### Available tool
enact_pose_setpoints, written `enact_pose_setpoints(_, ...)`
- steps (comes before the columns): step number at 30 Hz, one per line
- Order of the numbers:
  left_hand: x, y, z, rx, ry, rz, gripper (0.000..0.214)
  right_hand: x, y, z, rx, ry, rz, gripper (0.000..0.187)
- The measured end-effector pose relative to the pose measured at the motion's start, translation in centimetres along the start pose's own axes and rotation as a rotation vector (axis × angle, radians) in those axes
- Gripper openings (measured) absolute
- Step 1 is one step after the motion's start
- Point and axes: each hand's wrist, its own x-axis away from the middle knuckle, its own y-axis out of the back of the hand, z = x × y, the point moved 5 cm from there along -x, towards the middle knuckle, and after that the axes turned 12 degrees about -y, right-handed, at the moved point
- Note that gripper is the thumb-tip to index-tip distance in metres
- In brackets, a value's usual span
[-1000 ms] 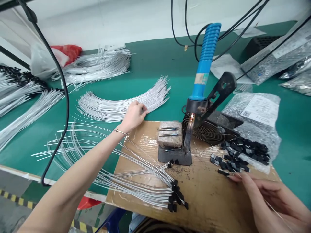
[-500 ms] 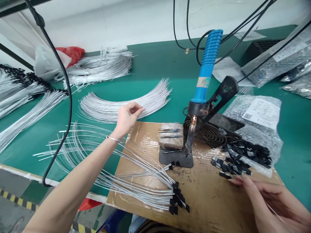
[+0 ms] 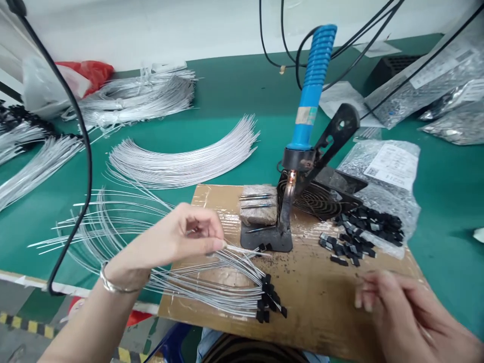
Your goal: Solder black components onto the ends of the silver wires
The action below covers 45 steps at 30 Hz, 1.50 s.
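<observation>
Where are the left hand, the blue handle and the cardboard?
Left hand (image 3: 171, 238): head view, on the middle of the hand.
Blue handle (image 3: 310, 95): head view, on its smooth stretch below the ridges.
Cardboard (image 3: 317, 305): head view, on its bare front.

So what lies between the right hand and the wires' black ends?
Only speckled cardboard separates the right hand from those black ends, in the head view.

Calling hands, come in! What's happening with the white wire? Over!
Left hand pinching white wire over cardboard. Right hand near black pieces, grip unclear. Blue-handled tool stands beyond both hands.
</observation>
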Motion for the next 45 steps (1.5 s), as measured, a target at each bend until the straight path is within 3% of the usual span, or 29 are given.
enact_pose_setpoints(3, 0.6, -2.8, 1.2, 0.077, 0.024, 0.003, 0.015, 1.3, -2.3, 1.0, -0.057, -0.003, 0.295, 0.015)
enact_pose_setpoints(5, 0.6, -4.1, 1.7, 0.095, 0.025, -0.013, 0.016, 2.3, -4.0, 1.6, -0.145, -0.092, 0.456, 0.018)
enact_pose_setpoints(9, 0.8, -5.2, 1.9, 0.136, 0.052, -0.039, 0.018, 4.0, -6.9, 1.6, -0.225, -0.454, 0.645, 0.035)
enact_pose_setpoints(13, 1.2, -5.2, 1.9, 0.166, 0.068, -0.081, 0.021, 4.7, -8.7, 2.1, -0.263, -0.473, 0.787, 0.035)
enact_pose_setpoints(24, 1.5, -5.1, 2.1, 0.213, 0.017, -0.037, 0.019, 4.8, -9.6, 1.4, -0.319, -0.528, 0.740, 0.028)
enact_pose_setpoints(29, 1.4, -5.0, 2.1, 0.253, 0.013, -0.009, 0.020, 4.6, -9.1, 1.7, -0.273, -0.409, 0.736, 0.027)
enact_pose_setpoints(33, 1.6, -5.2, 1.6, 0.087, -0.019, -0.007, 0.019, 4.3, -8.7, 2.8, -0.143, -0.222, 0.744, 0.025)
enact_pose_setpoints(35, 1.8, -5.9, 1.1, -0.079, -0.019, -0.002, 0.009, 4.2, -8.6, 3.3, -0.074, -0.113, 0.756, 0.022)
enact_pose_setpoints(37, 1.8, -7.1, 0.4, -0.217, -0.019, 0.019, 0.021, 4.1, -8.6, 3.7, -0.032, -0.030, 0.753, 0.020)
enact_pose_setpoints(39, 1.6, -8.5, -0.2, -0.277, -0.025, 0.034, 0.019, 3.9, -8.5, 3.8, -0.017, 0.016, 0.732, 0.018)
enact_pose_setpoints(41, 1.1, -9.6, -0.5, -0.272, -0.037, 0.022, 0.014, 3.8, -8.4, 3.8, -0.023, 0.034, 0.708, 0.017)
enact_pose_setpoints(45, 0.1, -10.7, 0.1, -0.088, 0.038, -0.009, 0.024, 3.7, -8.3, 3.4, -0.054, 0.012, 0.676, 0.018)
